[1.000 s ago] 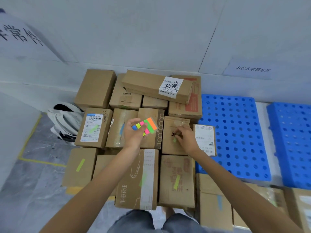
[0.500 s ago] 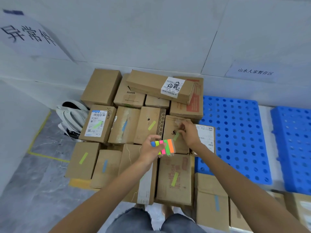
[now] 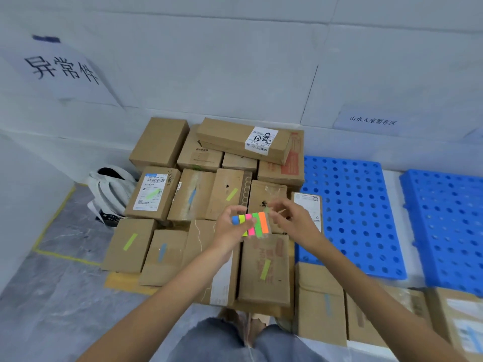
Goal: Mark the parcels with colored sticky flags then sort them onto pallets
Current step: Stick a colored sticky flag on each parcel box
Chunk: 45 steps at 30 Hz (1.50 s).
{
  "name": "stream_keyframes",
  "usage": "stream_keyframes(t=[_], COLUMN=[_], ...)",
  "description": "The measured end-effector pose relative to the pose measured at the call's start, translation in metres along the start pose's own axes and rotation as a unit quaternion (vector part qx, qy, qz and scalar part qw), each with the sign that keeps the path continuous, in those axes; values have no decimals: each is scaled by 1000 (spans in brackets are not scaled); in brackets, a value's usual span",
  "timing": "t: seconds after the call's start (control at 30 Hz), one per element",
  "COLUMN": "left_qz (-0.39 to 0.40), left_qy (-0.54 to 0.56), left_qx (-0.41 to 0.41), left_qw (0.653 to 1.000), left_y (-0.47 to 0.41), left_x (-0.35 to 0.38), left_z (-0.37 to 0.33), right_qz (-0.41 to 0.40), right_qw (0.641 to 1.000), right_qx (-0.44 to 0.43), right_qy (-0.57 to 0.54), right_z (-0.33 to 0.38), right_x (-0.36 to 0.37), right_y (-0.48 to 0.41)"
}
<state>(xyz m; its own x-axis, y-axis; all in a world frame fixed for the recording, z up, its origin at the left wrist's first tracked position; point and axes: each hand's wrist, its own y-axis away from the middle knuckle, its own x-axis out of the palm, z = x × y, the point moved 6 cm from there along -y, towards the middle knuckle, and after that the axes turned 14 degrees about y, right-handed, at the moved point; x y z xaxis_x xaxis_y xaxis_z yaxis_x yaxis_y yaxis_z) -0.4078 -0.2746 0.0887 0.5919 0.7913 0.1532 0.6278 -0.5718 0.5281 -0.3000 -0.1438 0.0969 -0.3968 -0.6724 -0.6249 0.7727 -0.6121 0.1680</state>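
Note:
Several cardboard parcels (image 3: 264, 267) lie packed together on the floor against the wall, many bearing green or blue sticky flags. My left hand (image 3: 226, 228) grips a pad of colored sticky flags (image 3: 254, 223) with blue, yellow, pink, green and orange strips, held above the parcels. My right hand (image 3: 292, 219) hovers just right of the pad, its fingers curled toward the pad's top edge; whether it pinches a flag is blurred. A blue perforated pallet (image 3: 350, 212) lies right of the parcels, and a second blue pallet (image 3: 444, 231) beyond it.
A white and black bag (image 3: 109, 194) sits on the floor left of the parcels by a yellow floor line. More parcels (image 3: 321, 301) lie at the lower right. Paper signs hang on the white wall. My knees are at the bottom edge.
My left hand has carried the flag pad right and toward me. My right hand has lifted off the parcel it was touching and come to the pad. The view has tilted up.

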Motion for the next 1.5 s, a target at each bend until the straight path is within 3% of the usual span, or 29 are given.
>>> stream_keyframes(t=[0.13, 0.43, 0.63, 0.77, 0.87, 1.1, 1.37, 1.5], left_qz=[36, 76, 121, 163, 188, 211, 219, 214], left_qy=[-2, 36, 113, 141, 140, 139, 139, 128], left_qx=[30, 28, -48, -95, -111, -133, -162, -159], left_qw=[999, 996, 985, 972, 966, 958, 952, 955], left_y=[9, 31, 39, 46, 50, 62, 65, 63], left_x=[8, -5, -11, -1, 5, 16, 26, 36], left_z=[-19, -32, -30, -26, -19, -13, -8, -5], right_qz=[35, -32, -143, -195, -190, -235, -222, -225], right_qw=[997, 993, 984, 940, 910, 890, 928, 916], right_qx=[28, 30, -25, -91, -103, -131, -98, -130], right_qy=[-60, -108, 107, 266, 354, 368, 284, 307], right_z=[23, 55, 74, 96, 99, 94, 84, 80], right_x=[6, 4, -2, 4, 12, 6, -8, -15], right_y=[21, 47, 58, 63, 63, 81, 81, 81])
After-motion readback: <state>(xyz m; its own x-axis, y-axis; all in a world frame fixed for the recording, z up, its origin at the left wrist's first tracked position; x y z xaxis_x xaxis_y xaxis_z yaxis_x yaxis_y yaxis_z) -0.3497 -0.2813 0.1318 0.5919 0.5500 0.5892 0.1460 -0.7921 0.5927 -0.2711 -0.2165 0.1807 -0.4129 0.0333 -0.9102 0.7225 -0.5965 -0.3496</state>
